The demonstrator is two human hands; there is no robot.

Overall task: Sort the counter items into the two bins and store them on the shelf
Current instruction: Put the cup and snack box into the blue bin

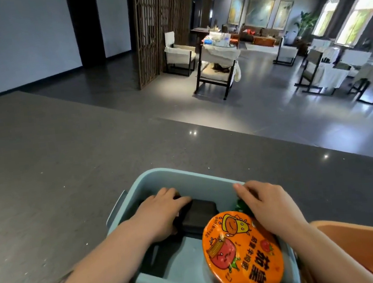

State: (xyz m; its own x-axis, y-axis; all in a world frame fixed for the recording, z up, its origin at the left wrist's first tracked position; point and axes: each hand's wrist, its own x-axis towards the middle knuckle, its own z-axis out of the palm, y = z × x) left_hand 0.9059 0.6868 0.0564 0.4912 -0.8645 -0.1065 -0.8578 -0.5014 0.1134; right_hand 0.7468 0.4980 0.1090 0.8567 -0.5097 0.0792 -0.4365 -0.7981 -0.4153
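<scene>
Blue bin (139, 182): pale blue plastic, rounded corners, side handle on its left wall; stands on the dark grey counter (42, 159) at the near edge, directly in front of the person. Holds three visible items.

Black box (199, 215): dark, flat, rounded; lies toward the far left of the blue bin's interior. Left hand (163, 212) rests over its left end, fingers (176, 198) curled down round the edge, apparently gripping it.

Noodle bowl (242, 252): orange foil lid with cartoon figures; leans tilted against the blue bin's right wall, lid facing up and toward the camera.

Green item (241, 205): only a small patch shows behind the noodle bowl, under the right hand; its kind cannot be told.

Right hand (268, 204): lies over the far right corner of the blue bin, fingers bent downward and close together. Whether they hold the green item or the rim cannot be told.

Orange bin (357, 238): second bin, just beside the blue one on the right, partly cut off; something red lies inside, blurred.

Step in hand, as judged: arranging or settling contents in the blue bin; the sorting appears nearly complete, as no loose items show on the counter in view.

Next move, as judged: release the contents, shift both hands to the bin's sides, lift level so the tilted noodle bowl does not slide. The shelf is not in view.
</scene>
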